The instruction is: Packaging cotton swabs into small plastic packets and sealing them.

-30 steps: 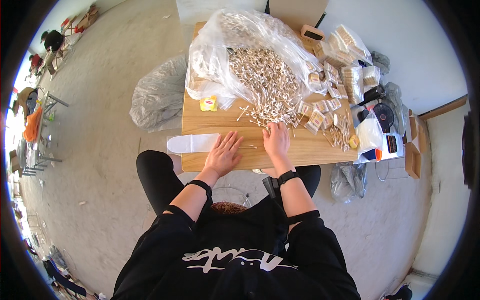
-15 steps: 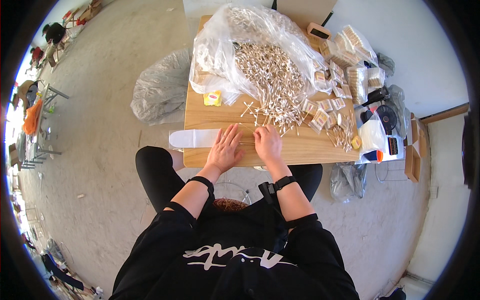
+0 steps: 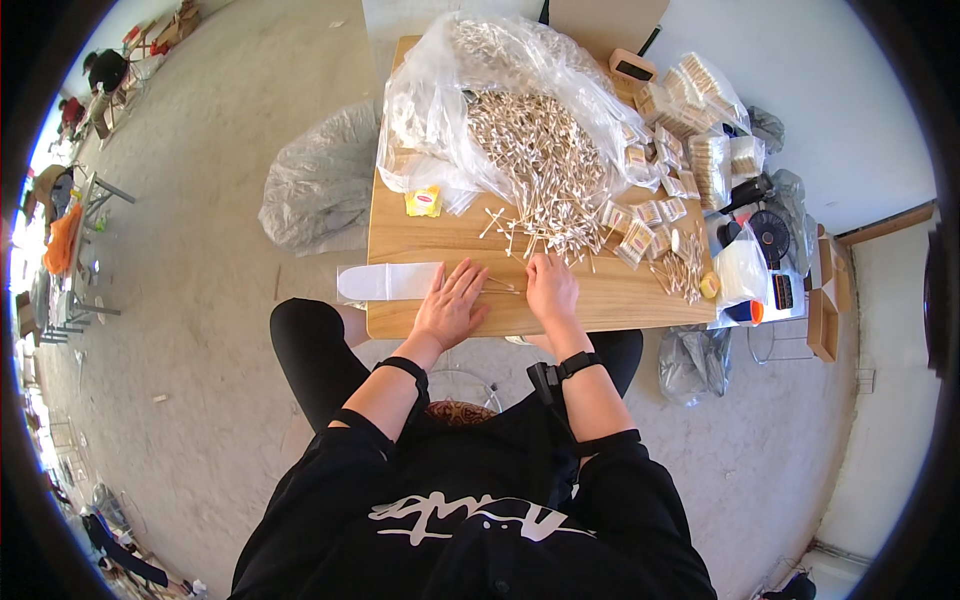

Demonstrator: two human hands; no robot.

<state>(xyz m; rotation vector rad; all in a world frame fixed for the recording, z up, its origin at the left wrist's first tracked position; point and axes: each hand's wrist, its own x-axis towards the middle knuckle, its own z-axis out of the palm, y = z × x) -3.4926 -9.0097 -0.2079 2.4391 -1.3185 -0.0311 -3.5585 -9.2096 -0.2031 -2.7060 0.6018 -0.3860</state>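
My left hand (image 3: 452, 305) lies flat on the wooden table (image 3: 640, 308), fingers stretched out. Under its edge is the end of a long white plastic sleeve (image 3: 390, 281) with a rounded tip, reaching past the table's left edge. A few loose cotton swabs (image 3: 503, 286) lie just right of those fingers, their near ends partly hidden. My right hand (image 3: 552, 290) is curled closed at the front edge of a large cotton swab pile (image 3: 540, 150). What its fingertips pinch, if anything, is hidden. The pile spills from a big clear plastic bag (image 3: 425, 110).
Small clear packs of swabs (image 3: 635, 242) sit right of the pile, with larger stacks (image 3: 710, 170) behind. A yellow packet (image 3: 422, 201) lies at the left. A small fan (image 3: 768, 236) and orange cup (image 3: 755, 312) stand off the right side. Grey plastic bags (image 3: 320, 180) rest on the floor.
My right hand has shifted slightly right, up against the pile's edge. Swabs now show between the hands. My left hand stays nearly in place.
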